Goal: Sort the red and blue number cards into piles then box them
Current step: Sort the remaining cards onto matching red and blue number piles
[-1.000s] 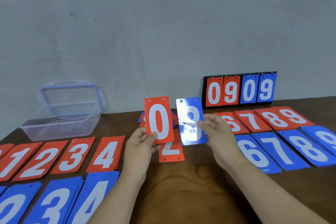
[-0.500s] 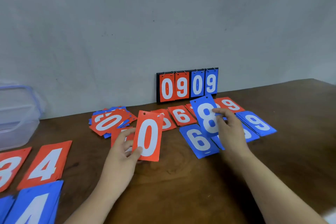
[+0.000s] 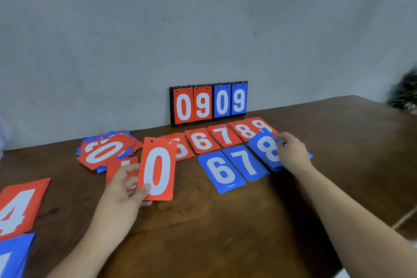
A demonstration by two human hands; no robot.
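Note:
My left hand [image 3: 123, 189] pinches a red 0 card [image 3: 158, 168] by its lower left corner, holding it tilted above the table. Over at the right, my right hand [image 3: 293, 153] holds a blue 8 card [image 3: 266, 150] down on the blue 8 pile. Blue 6 [image 3: 222, 172] and blue 7 [image 3: 246, 162] piles lie left of it. Behind them run red 6 [image 3: 202, 142], red 7 [image 3: 225, 135] and red 8 and 9 [image 3: 250, 128] piles. A mixed unsorted heap of red and blue cards [image 3: 106, 150] lies at the centre left.
A black flip scoreboard [image 3: 208, 102] reading 0909 leans on the wall at the back. A red 4 pile [image 3: 18, 207] and a blue pile [image 3: 13, 255] sit at the left edge. The wooden table [image 3: 225, 232] ends at the right, near a dark plant [image 3: 404, 95].
The view swung right, so the plastic box and left piles left the frame. My right hand carried the blue 8 card down to the blue 8 pile. The red 0 card dropped lower.

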